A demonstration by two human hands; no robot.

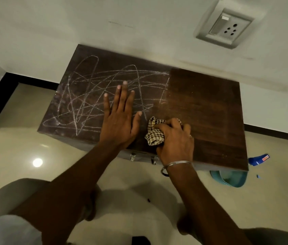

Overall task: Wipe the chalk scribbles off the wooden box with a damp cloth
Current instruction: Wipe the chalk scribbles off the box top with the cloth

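Observation:
A dark wooden box (206, 103) stands on the floor against the wall. White chalk scribbles (90, 92) cover the left part of its lid; the right part is bare brown wood. My left hand (120, 119) lies flat on the lid, fingers spread, over the scribbles near the middle. My right hand (175, 140) is closed on a bunched checked cloth (154, 133) pressed to the lid near its front edge, right beside the left thumb. A metal bangle circles the right wrist.
A blue bottle (258, 159) and a teal bowl (230, 178) sit on the tiled floor by the box's right front corner. A wall socket (226, 27) is above. Metal latches (143, 158) show on the box front. My knees fill the bottom of the view.

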